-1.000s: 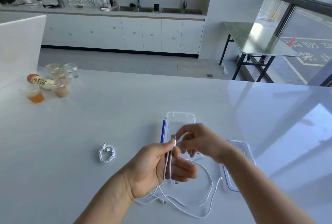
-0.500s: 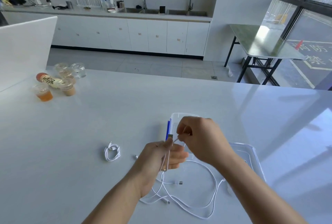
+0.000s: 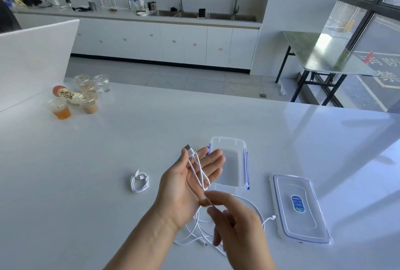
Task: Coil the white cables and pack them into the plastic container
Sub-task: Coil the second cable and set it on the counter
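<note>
My left hand (image 3: 186, 185) is palm up above the table, fingers spread, with a white cable (image 3: 198, 172) looped across the palm; its USB plug pokes out past the thumb. My right hand (image 3: 233, 224) pinches the same cable just below the left palm. The cable's loose length (image 3: 257, 209) trails on the table under both hands. A second white cable (image 3: 139, 182), coiled, lies on the table left of my hands. The clear plastic container (image 3: 242, 161) with blue clips sits just beyond my left fingers, nothing visible in it. Its lid (image 3: 300, 209) lies flat to the right.
Several plastic cups of drink (image 3: 61, 110) and a bottle on its side (image 3: 65, 94) stand at the table's far left. A white panel (image 3: 32, 60) rises at the left edge. Beyond the table are a floor gap, cabinets with sinks and a folding table (image 3: 320, 57).
My left hand has opened palm up with the cable laid across it. My right hand has dropped from above the container to below the left palm, pulling the cable down.
</note>
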Motion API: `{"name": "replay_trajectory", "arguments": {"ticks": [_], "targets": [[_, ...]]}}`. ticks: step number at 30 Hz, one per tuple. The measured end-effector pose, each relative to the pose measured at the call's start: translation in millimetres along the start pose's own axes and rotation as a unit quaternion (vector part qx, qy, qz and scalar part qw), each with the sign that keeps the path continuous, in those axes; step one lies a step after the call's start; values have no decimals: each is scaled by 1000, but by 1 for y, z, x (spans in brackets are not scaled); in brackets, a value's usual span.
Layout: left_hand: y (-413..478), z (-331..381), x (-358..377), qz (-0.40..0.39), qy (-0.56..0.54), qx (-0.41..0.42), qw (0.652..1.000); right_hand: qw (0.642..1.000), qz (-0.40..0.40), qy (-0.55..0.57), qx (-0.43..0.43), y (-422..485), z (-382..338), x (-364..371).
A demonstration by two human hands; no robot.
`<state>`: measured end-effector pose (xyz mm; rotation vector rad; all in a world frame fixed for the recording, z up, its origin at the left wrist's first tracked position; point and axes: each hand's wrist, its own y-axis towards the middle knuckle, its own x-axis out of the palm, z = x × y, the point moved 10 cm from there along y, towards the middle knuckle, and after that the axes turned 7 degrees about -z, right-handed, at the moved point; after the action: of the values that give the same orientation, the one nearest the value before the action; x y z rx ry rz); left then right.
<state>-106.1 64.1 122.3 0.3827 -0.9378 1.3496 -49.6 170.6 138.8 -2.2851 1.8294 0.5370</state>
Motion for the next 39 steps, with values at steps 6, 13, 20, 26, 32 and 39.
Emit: {"name": "replay_trajectory", "arguments": {"ticks": [6,13,20,26,32,39], "targets": [[-7,-3,12,-94,-81,-5,992,979,-163,99,68,6,42,3],[-26,-39,36,-232,81,-139,959,917,-299,-254,70,57,44,-29],[-36,-58,37,-267,268,-230,897,868,-340,-362,-28,94,-38,-17],[-24,-51,23,-219,338,-186,896,831,-269,-475,-107,81,-78,-4],[-21,-31,25,-178,99,-90,975,849,-77,-485,-197,36,-104,-18],[-24,-13,25,-161,-98,-24,982,976,68,-129,-163,0,-68,-34]]}}
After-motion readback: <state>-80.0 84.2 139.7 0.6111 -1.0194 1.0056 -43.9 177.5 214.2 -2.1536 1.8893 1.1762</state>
